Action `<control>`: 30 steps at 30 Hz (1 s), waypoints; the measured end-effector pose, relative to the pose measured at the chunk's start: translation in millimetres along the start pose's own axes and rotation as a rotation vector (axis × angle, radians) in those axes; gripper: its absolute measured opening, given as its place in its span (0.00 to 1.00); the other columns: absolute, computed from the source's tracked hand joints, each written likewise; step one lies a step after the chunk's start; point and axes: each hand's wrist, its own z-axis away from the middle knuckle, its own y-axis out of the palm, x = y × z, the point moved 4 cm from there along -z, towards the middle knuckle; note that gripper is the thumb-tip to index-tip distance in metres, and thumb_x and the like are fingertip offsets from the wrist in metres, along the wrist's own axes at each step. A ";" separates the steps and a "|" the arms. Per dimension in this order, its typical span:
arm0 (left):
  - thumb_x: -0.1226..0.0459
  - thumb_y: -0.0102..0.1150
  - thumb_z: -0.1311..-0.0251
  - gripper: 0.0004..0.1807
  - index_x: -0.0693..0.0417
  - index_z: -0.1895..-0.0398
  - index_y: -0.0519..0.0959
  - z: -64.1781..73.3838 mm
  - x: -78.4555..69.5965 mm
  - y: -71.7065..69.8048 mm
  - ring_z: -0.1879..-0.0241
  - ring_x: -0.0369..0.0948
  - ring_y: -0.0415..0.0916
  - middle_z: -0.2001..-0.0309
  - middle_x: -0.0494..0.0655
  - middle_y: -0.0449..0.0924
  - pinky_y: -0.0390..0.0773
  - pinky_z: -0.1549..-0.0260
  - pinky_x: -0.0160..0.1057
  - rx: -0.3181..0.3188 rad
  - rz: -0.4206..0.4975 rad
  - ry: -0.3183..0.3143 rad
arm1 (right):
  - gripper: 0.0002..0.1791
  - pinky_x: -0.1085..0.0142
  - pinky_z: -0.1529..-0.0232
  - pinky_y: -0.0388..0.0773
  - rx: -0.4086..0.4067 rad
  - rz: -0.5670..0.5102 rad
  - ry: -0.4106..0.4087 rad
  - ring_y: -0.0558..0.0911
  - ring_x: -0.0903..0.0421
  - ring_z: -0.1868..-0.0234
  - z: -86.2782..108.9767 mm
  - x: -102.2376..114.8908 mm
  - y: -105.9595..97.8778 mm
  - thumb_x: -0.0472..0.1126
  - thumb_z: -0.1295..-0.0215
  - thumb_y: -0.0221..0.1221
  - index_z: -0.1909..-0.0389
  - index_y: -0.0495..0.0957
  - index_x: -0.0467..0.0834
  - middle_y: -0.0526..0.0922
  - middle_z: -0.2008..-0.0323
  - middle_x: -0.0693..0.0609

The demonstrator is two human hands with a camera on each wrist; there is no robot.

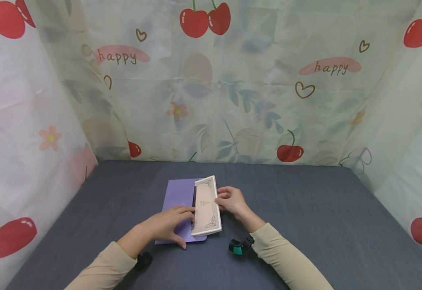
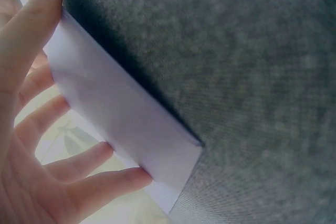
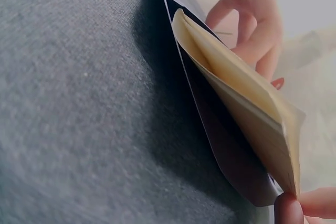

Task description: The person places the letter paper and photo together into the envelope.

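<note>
A flat purple envelope [image 1: 179, 192] lies on the dark table, its mouth facing right. Part way out of that mouth stands a cream folded card [image 1: 205, 205], printed with scrollwork at its corners and tilted slightly. In the right wrist view the card [image 3: 247, 95] shows a gap between its layers. My left hand [image 1: 170, 222] holds the envelope, thumb by its near edge and fingertips along the mouth. Between thumb and fingers, the left wrist view shows the envelope's pale face [image 2: 115, 93]. My right hand [image 1: 234, 201] pinches the card's outer right edge between thumb and fingers.
A dark grey cloth [image 1: 305, 225] covers the table. Printed curtains [image 1: 218, 100] with cherries and hearts hang behind and at both sides. A black strap with a green patch [image 1: 237, 250] sits by the right wrist, and a dark round piece [image 1: 144, 261] by the left.
</note>
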 end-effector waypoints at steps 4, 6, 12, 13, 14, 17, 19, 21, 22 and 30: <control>0.45 0.71 0.60 0.34 0.49 0.50 0.72 0.3 -0.6 -0.8 0.37 0.50 0.65 0.35 0.50 0.66 0.67 0.40 0.50 -0.001 -0.002 0.003 | 0.18 0.66 0.73 0.81 0.001 -0.025 -0.001 0.77 0.63 0.77 0.6 -0.7 2.9 0.24 0.47 0.59 0.53 0.74 0.30 0.83 0.69 0.41; 0.46 0.71 0.60 0.34 0.50 0.50 0.72 0.4 -0.7 -0.9 0.37 0.50 0.65 0.35 0.51 0.66 0.67 0.40 0.50 -0.004 -0.005 0.007 | 0.18 0.66 0.73 0.81 0.000 -0.035 -0.002 0.77 0.63 0.77 1.2 -1.0 4.0 0.24 0.48 0.59 0.53 0.73 0.29 0.82 0.69 0.41; 0.45 0.70 0.60 0.34 0.49 0.50 0.72 0.1 -0.3 -1.2 0.37 0.50 0.65 0.35 0.51 0.66 0.67 0.40 0.50 -0.005 -0.006 0.008 | 0.20 0.65 0.73 0.82 0.009 -0.038 -0.009 0.78 0.62 0.78 4.2 -1.2 6.5 0.25 0.48 0.60 0.52 0.72 0.29 0.82 0.68 0.40; 0.45 0.70 0.60 0.34 0.49 0.50 0.72 0.2 -0.3 -1.2 0.37 0.50 0.65 0.35 0.51 0.66 0.67 0.40 0.50 -0.006 -0.006 0.008 | 0.20 0.65 0.72 0.82 0.011 -0.035 -0.007 0.78 0.62 0.78 4.5 -1.5 6.9 0.26 0.47 0.60 0.51 0.72 0.29 0.81 0.68 0.40; 0.45 0.70 0.61 0.34 0.49 0.50 0.72 0.1 -0.2 -1.1 0.37 0.50 0.65 0.35 0.51 0.66 0.67 0.40 0.50 -0.007 -0.006 0.008 | 0.20 0.65 0.72 0.82 0.014 -0.033 -0.008 0.78 0.62 0.78 4.6 -1.7 7.4 0.26 0.47 0.60 0.51 0.72 0.29 0.82 0.68 0.40; 0.45 0.71 0.61 0.34 0.49 0.51 0.72 0.1 0.1 -0.6 0.37 0.49 0.65 0.35 0.51 0.66 0.67 0.40 0.50 -0.008 -0.004 0.010 | 0.20 0.64 0.71 0.82 0.018 -0.031 -0.002 0.78 0.62 0.77 4.5 -2.6 8.4 0.27 0.47 0.60 0.51 0.72 0.29 0.82 0.67 0.40; 0.45 0.71 0.61 0.34 0.49 0.51 0.72 0.1 0.3 -0.3 0.38 0.49 0.65 0.35 0.50 0.66 0.67 0.40 0.50 -0.008 -0.002 0.008 | 0.20 0.64 0.71 0.83 0.021 -0.027 -0.005 0.79 0.62 0.77 5.0 -2.6 9.0 0.27 0.46 0.60 0.51 0.72 0.29 0.81 0.66 0.39; 0.45 0.70 0.61 0.34 0.49 0.50 0.72 0.0 0.5 0.0 0.38 0.48 0.65 0.35 0.50 0.66 0.67 0.40 0.49 -0.006 0.002 0.007 | 0.20 0.63 0.70 0.83 0.022 -0.024 -0.002 0.79 0.62 0.76 5.3 -2.5 9.8 0.28 0.46 0.60 0.50 0.72 0.29 0.81 0.66 0.39; 0.45 0.70 0.60 0.34 0.49 0.50 0.72 -0.1 0.6 0.1 0.38 0.48 0.65 0.35 0.50 0.66 0.67 0.40 0.49 -0.004 0.005 0.005 | 0.20 0.63 0.70 0.83 0.023 -0.021 -0.001 0.79 0.62 0.76 5.6 -2.3 10.3 0.28 0.46 0.60 0.50 0.72 0.30 0.81 0.65 0.39; 0.44 0.70 0.60 0.35 0.49 0.49 0.72 -0.3 1.0 0.1 0.36 0.49 0.64 0.34 0.49 0.65 0.67 0.40 0.51 0.014 0.013 -0.014 | 0.21 0.66 0.71 0.82 0.028 -0.009 0.015 0.78 0.61 0.75 7.6 -1.3 13.3 0.29 0.46 0.60 0.49 0.73 0.30 0.79 0.67 0.43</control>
